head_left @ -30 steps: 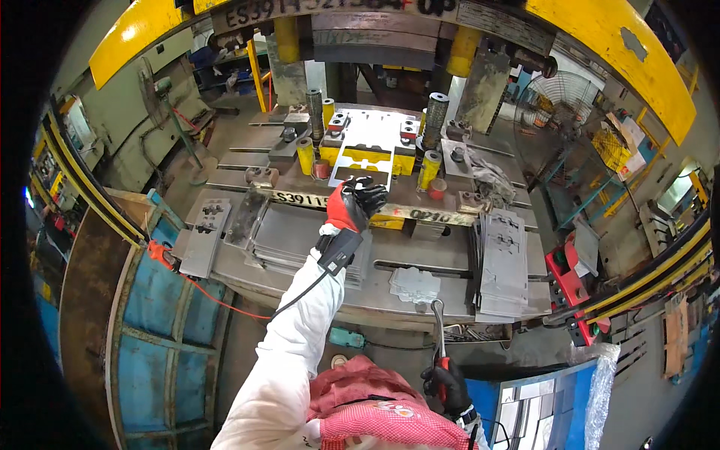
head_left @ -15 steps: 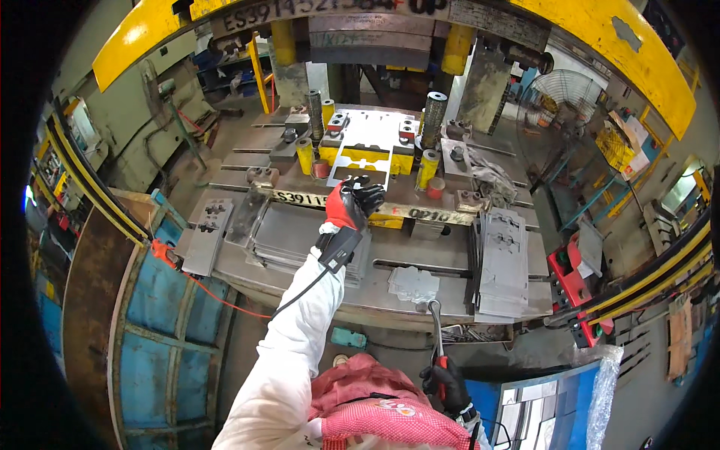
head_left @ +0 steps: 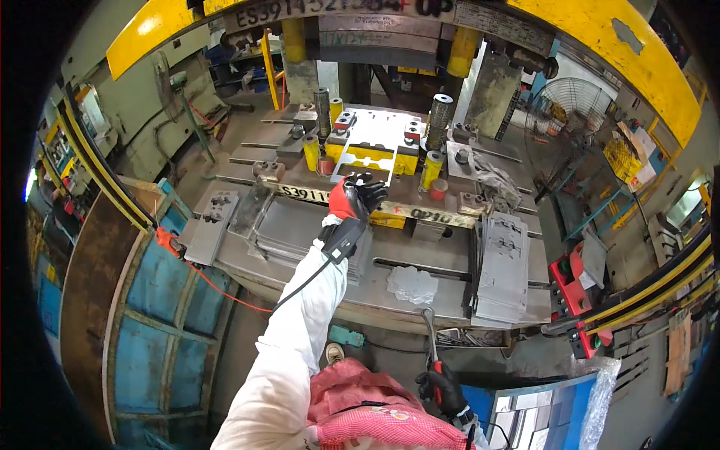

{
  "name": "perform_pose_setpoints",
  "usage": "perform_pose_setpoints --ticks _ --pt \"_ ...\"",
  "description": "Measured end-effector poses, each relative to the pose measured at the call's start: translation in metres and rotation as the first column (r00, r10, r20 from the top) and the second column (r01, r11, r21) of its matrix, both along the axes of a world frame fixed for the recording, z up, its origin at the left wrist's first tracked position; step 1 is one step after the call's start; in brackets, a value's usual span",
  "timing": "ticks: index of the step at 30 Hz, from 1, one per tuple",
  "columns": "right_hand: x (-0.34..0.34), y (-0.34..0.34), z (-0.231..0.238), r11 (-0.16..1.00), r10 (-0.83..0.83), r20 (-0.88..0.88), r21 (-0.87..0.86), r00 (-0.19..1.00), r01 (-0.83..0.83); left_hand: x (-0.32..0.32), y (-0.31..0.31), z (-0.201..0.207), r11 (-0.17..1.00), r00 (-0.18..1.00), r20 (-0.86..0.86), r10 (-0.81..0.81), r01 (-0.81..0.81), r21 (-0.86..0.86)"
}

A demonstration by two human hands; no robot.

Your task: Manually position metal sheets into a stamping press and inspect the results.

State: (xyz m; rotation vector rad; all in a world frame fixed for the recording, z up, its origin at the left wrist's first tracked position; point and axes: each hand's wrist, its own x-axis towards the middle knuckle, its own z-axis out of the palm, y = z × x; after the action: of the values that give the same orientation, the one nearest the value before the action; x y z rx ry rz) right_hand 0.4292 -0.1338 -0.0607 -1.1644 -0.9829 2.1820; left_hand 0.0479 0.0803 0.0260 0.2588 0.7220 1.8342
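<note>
My left hand (head_left: 358, 198), in a red and black glove, reaches forward with its fingers closed over the near edge of a pale cut-out metal sheet (head_left: 384, 129). That sheet lies on the yellow-sided press die (head_left: 405, 163), its framed end sticking out toward me. A cable and a dark box are strapped at my left wrist. Low on the right, my black-gloved right hand (head_left: 444, 387) is wrapped round the red grip of a long metal hand tool (head_left: 430, 334). Its forked tip points away from me, just off the bench's front edge; its exact kind is unclear.
Flat metal sheets (head_left: 289, 231) are stacked left of centre, and cut plates (head_left: 501, 274) at the right. Small pale pieces (head_left: 412, 285) lie between them. Guide posts (head_left: 439, 120) flank the die. A blue bin (head_left: 540, 409) stands near right; a red control box (head_left: 574, 296) lies beyond it.
The view has shifted slightly. My right hand's tool has swung a little left and toward me. My left hand stays at the sheet's near edge.
</note>
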Motion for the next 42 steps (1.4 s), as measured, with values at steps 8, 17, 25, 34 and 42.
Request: perform_pose_setpoints --ticks 8,17,25,34,42 --pt "0.002 0.001 -0.008 1.0 0.009 -0.033 -0.023 0.999 -0.01 0.004 0.001 0.005 0.999 0.999 0.021 0.036 -0.035 -0.038" --pt "0.0 0.003 -0.002 0.997 0.033 0.042 0.07 0.999 -0.036 0.003 0.002 0.005 0.998 0.999 0.021 0.042 -0.041 -0.044" --pt "0.009 -0.002 -0.015 1.0 0.025 0.013 -0.003 1.0 -0.025 0.008 0.0 0.009 0.996 0.997 0.039 0.061 -0.059 -0.061" --pt "0.007 -0.006 -0.016 0.998 -0.028 0.035 -0.053 0.999 0.03 0.004 -0.001 0.005 0.999 0.997 0.069 0.029 -0.026 -0.04" --pt "0.0 -0.003 -0.013 0.999 0.029 0.043 -0.033 0.999 -0.028 0.002 0.004 0.003 0.997 0.999 0.044 0.022 -0.019 -0.07"
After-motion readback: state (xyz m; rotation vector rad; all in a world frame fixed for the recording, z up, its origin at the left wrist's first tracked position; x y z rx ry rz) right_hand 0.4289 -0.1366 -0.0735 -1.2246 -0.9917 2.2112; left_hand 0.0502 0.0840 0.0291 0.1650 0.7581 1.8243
